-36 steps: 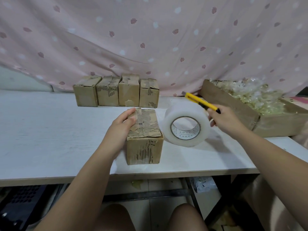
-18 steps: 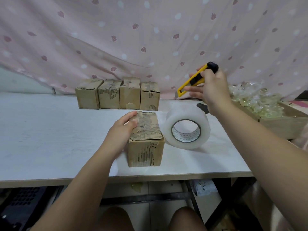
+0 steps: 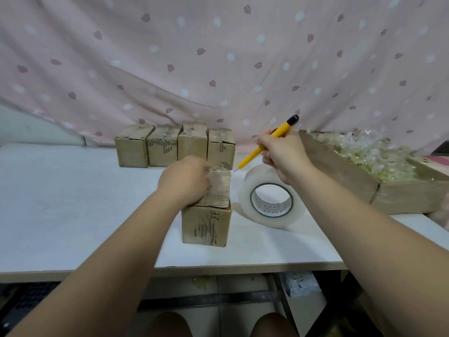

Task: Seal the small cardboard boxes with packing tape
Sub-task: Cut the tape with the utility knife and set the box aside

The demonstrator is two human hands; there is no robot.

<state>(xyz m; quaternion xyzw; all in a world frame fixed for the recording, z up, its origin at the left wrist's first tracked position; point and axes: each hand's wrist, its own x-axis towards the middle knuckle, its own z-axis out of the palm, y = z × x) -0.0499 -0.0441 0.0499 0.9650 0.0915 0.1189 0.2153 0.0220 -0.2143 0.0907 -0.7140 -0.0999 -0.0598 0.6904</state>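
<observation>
The left hand [image 3: 184, 181] and right hand [image 3: 284, 152] are bare. The left forearm [image 3: 109, 259] and right forearm [image 3: 364, 227] are bare too, uncovered all the way to where they leave view. Below the near edge of the desk [image 3: 73, 203], two bare knees [image 3: 167, 324] show side by side.

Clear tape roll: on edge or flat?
On edge: the clear tape roll rests its rim on the white table, core hole facing the camera.

Pink fabric sheet with white dots and dark leaf prints [image 3: 218, 57] is hanging behind white rectangular tabletop [image 3: 60, 203]. Large open brown cardboard carton [image 3: 401, 198] is sitting at table's right end, holding crinkled clear plastic packets [image 3: 364, 152]. Black metal table frame [image 3: 218, 299] is showing underneath, with a crumpled plastic bag [image 3: 300, 283] lying near it.
</observation>
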